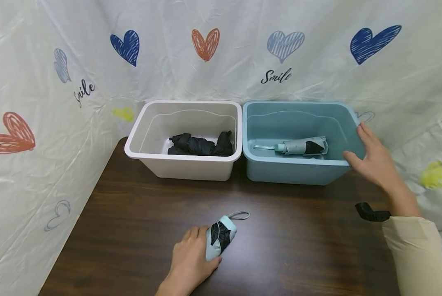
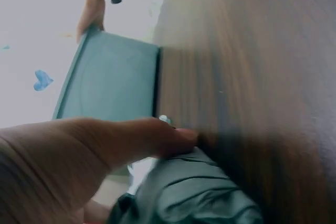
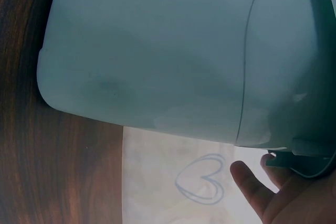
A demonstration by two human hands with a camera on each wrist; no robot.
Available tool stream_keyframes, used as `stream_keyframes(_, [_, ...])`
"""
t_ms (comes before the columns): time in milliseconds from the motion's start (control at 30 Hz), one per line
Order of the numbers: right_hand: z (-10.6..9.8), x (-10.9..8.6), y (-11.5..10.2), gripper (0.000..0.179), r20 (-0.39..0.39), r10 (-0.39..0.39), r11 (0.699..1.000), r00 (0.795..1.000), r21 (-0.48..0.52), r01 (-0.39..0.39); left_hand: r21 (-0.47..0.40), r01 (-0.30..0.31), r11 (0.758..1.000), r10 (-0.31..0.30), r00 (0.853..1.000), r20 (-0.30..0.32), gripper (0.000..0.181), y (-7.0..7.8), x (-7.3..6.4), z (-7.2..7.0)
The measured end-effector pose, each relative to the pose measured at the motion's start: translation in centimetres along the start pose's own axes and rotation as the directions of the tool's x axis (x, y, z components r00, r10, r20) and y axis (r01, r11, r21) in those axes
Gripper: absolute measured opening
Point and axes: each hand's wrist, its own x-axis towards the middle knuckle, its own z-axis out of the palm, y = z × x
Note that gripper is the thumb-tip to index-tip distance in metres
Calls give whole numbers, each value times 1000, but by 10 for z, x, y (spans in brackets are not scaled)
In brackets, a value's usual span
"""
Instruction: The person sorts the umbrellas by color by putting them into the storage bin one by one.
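My left hand (image 1: 191, 257) grips a folded compact umbrella (image 1: 224, 232), light blue with a black patch, a pale blue end cap and a wrist loop. It is low over the table, in front of the bins. In the left wrist view the thumb (image 2: 157, 135) presses on the umbrella's gathered fabric (image 2: 194, 187). My right hand (image 1: 378, 162) rests on the right end of the blue bin (image 1: 287, 174), thumb and straight fingers spread at the rim corner. Inside that bin lies another light blue and black folded umbrella (image 1: 302, 146).
A white bin (image 1: 191, 168) stands left of the blue one, holding black bundled fabric items (image 1: 200, 146). Both bins sit at the back of the dark wooden table (image 1: 298, 238). A white sheet with printed hearts (image 1: 206, 45) hangs behind and along the sides.
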Motion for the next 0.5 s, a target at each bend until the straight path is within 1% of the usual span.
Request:
stream_keyframes(100, [0, 0, 0, 83, -5, -1, 1000, 1000, 2, 1, 31, -21, 999, 22, 999, -27, 74, -2, 2, 2])
stream_keyframes(200, [0, 2, 0, 83, -9, -3, 1000, 1000, 4, 3, 63, -41, 997, 44, 998, -51, 71, -5, 5, 3])
stream_keyframes(367, [0, 3, -1, 84, -17, 0, 1000, 1000, 6, 0, 64, -68, 996, 73, 994, -85, 68, -7, 6, 4])
stream_keyframes(500, [-1, 1, 0, 83, -5, 2, 1000, 1000, 4, -2, 58, -73, 996, 78, 994, -83, 69, -7, 5, 5])
